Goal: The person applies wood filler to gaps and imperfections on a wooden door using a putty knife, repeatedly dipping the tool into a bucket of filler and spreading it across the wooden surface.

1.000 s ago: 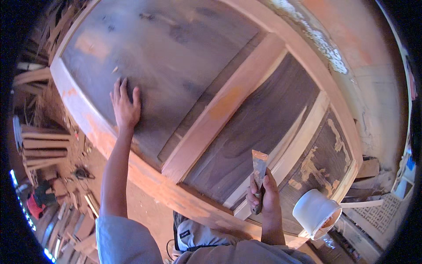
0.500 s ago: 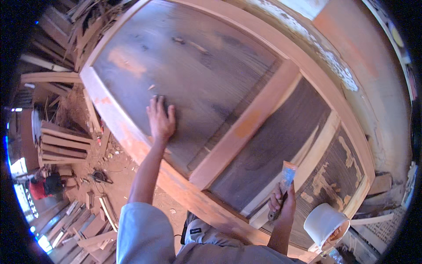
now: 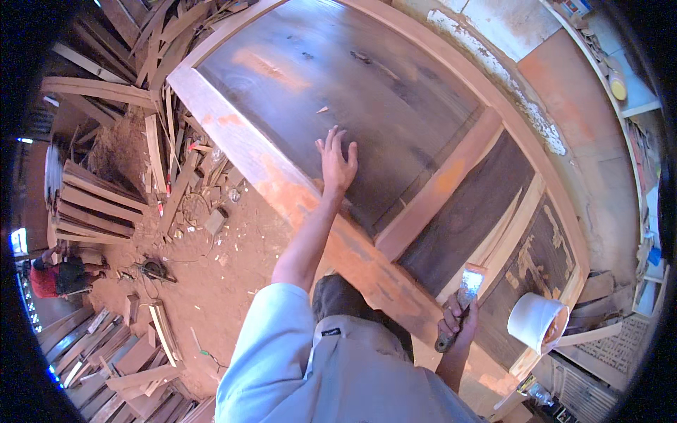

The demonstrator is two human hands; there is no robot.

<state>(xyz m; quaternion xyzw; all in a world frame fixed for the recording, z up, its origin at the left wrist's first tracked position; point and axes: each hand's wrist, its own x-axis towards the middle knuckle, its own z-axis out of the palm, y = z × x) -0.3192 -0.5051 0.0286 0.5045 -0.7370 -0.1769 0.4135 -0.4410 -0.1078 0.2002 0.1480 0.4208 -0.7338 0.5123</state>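
Observation:
A large wooden panelled door (image 3: 416,204) lies in front of me, with dark panels in a lighter frame smeared with orange filler. My left hand (image 3: 340,168) is over the big dark panel, fingers apart and slightly bent, holding nothing; whether the fingertips touch the wood I cannot tell. A small pale chip (image 3: 322,110) lies just beyond them. My right hand (image 3: 457,326) is closed around the handle of a putty knife (image 3: 470,283), its blade pointing up and orange along the tip. To its right a white bucket (image 3: 529,317) stands on the door's near right end, orange-brown filler inside.
Wood offcuts (image 3: 211,176) litter the earth floor on the left, near stacked boards (image 3: 99,204). Another person (image 3: 60,275) crouches at far left near a power tool (image 3: 155,269). A ledge and wall (image 3: 564,92) run beyond the door, with shelves at right.
My view has shifted left, showing more floor. My left hand has lifted its fingers from flat to bent. The putty knife stays in my right hand, its blade turned slightly.

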